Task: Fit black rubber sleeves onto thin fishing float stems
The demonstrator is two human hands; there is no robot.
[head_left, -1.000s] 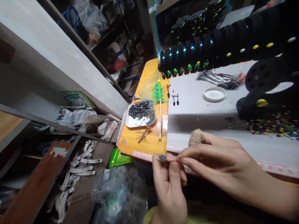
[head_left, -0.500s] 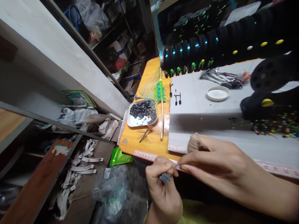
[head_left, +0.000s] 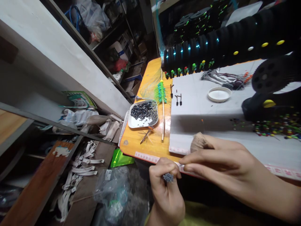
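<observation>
My left hand (head_left: pixel 166 191) is closed in a fist around a small bundle of thin grey tubes (head_left: pixel 168 177), whose ends poke out between thumb and finger. My right hand (head_left: pixel 223 166) hovers just right of it at the table's front edge, its thumb and forefinger pinched together near the bundle; what they pinch is too small to make out. The thumb wears a beige wrapped cover (head_left: pixel 197 142). Both hands are over the edge of the orange table (head_left: pixel 141 144).
A white tray of black tubes (head_left: pixel 144 113) and a stick with green pieces (head_left: pixel 161 103) lie on the table. A white sheet (head_left: pixel 199 106) carries a white lid (head_left: pixel 219 94) and coloured beads (head_left: pixel 275 127). Black foam spools (head_left: pixel 223 44) stand behind. Clutter fills the floor at left.
My left hand dropped from the table edge and turned, so the grey bundle's ends now face the camera. The right hand stayed pinched beside it.
</observation>
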